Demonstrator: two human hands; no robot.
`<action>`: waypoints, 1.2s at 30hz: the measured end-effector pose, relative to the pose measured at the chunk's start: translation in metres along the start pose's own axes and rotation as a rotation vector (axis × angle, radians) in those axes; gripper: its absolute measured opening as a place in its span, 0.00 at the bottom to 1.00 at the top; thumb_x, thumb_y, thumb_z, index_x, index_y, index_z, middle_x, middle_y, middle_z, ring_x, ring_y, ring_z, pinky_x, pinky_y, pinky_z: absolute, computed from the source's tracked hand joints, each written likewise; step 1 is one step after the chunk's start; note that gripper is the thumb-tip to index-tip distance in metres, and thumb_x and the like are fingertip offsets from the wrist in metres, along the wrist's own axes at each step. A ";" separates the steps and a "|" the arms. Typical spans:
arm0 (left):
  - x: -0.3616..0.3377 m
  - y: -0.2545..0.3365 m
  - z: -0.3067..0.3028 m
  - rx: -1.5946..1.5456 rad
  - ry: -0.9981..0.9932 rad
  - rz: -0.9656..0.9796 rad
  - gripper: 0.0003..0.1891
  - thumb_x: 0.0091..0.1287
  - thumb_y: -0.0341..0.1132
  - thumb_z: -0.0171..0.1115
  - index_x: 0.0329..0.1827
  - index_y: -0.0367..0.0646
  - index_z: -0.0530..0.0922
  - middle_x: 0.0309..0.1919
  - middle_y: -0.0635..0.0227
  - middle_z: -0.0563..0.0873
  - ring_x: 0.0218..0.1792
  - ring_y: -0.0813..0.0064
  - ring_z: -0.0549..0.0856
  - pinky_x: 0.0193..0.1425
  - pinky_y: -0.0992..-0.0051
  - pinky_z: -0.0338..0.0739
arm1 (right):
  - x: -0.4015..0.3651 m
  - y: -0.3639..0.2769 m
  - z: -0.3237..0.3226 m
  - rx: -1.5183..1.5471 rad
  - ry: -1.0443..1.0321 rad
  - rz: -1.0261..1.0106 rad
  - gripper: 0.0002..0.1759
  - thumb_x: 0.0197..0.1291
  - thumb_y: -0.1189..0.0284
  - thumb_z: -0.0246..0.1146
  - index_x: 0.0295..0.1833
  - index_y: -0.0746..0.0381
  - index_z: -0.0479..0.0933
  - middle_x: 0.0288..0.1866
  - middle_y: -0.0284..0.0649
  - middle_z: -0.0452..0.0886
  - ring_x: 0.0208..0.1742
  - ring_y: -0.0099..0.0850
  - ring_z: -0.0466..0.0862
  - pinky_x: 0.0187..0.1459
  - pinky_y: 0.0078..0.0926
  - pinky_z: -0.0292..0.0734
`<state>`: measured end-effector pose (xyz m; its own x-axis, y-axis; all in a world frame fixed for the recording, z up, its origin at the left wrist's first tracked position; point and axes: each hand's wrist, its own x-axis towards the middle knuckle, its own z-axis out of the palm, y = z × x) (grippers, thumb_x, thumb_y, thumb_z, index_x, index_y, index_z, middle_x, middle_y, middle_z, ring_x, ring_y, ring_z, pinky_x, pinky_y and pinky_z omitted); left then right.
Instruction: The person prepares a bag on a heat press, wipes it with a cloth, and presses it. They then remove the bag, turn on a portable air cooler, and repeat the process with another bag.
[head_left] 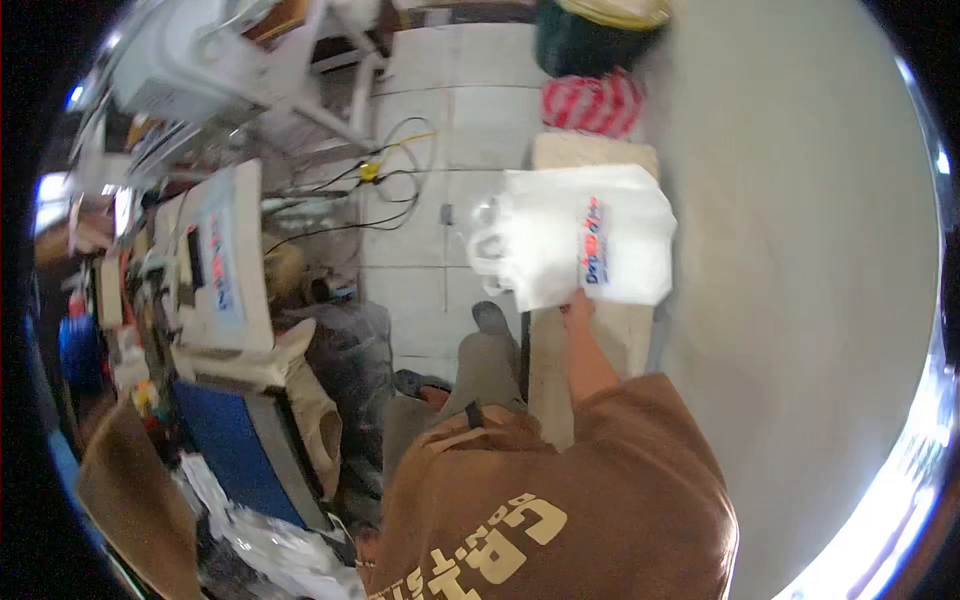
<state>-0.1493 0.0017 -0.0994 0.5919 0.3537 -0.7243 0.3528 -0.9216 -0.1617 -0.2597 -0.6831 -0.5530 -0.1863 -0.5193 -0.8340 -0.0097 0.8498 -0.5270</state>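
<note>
A white bag (pixel 545 245) with loop handles and red and blue printing lies flat on a long pale bench to my right. At the bag's near edge is my right hand (pixel 578 308), its fingers closed on the edge; they are small and slightly blurred. My left hand (pixel 368 547) shows only as a sliver low beside my brown shirt, near crumpled clear plastic (pixel 270 545). Its fingers are hidden, so what it holds cannot be made out.
The bench (pixel 595 155) runs along a plain wall (pixel 800 280). Beyond it are a red-and-white striped bundle (pixel 592 105) and a dark green bin (pixel 590 45). Black cables (pixel 405 190) trail over the tiled floor. On the left stands a printed board (pixel 225 265) above a blue panel (pixel 225 440).
</note>
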 end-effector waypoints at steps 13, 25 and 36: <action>0.009 -0.031 0.079 -0.645 0.083 0.102 0.18 0.70 0.48 0.64 0.38 0.40 0.88 0.37 0.58 0.92 0.36 0.59 0.89 0.44 0.59 0.82 | -0.094 -0.110 -0.021 -0.678 -0.426 0.295 0.31 0.67 0.48 0.62 0.68 0.56 0.70 0.53 0.40 0.81 0.54 0.44 0.81 0.55 0.51 0.78; 0.058 -0.276 -0.120 -0.347 1.250 -0.526 0.28 0.58 0.44 0.76 0.57 0.37 0.78 0.58 0.47 0.82 0.56 0.45 0.84 0.63 0.56 0.79 | -0.320 -0.001 0.151 -2.265 -1.003 -0.325 0.26 0.71 0.52 0.63 0.61 0.62 0.80 0.45 0.41 0.85 0.40 0.34 0.84 0.43 0.36 0.81; -0.001 -0.263 -0.125 -0.494 1.158 -0.436 0.06 0.63 0.33 0.64 0.33 0.39 0.84 0.33 0.52 0.88 0.34 0.47 0.88 0.41 0.51 0.83 | -0.812 0.226 0.105 -2.238 -2.350 -0.381 0.25 0.76 0.52 0.60 0.62 0.61 0.82 0.41 0.32 0.85 0.40 0.20 0.79 0.43 0.23 0.77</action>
<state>-0.1519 0.2636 0.0278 0.5477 0.7609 0.3478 0.7482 -0.6315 0.2034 -0.0073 -0.0789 -0.0122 0.0686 0.8702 -0.4880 0.0682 -0.4921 -0.8679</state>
